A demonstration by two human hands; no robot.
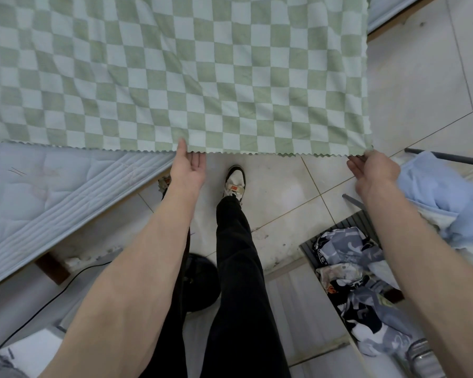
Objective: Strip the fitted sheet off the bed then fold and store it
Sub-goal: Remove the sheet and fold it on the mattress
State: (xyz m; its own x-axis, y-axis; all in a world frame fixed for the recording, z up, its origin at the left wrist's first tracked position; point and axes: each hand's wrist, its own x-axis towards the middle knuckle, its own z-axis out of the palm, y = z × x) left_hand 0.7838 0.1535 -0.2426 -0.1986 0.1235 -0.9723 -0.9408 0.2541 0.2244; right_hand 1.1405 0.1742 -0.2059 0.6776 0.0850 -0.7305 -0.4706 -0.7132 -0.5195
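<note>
Sheet [175, 72] edge pinched between both hands' fingers [195, 162]

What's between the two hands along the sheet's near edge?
In the head view, only the sheet's zigzag hem spans from the left hand to the right hand; below it show floor tiles and a shoe.

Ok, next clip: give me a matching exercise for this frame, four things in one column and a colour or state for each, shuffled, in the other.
Things:
1. sheet
2. mattress
3. left hand
4. bundle of cloth at the right

Colour or state:
A. bare, quilted, pale grey
B. light blue, crumpled
C. green and white checks, held stretched out by its near edge
D. pinching the scalloped edge, thumb on top

Pairs: 1-C, 2-A, 3-D, 4-B

The right hand grips the sheet's near right corner.
</note>
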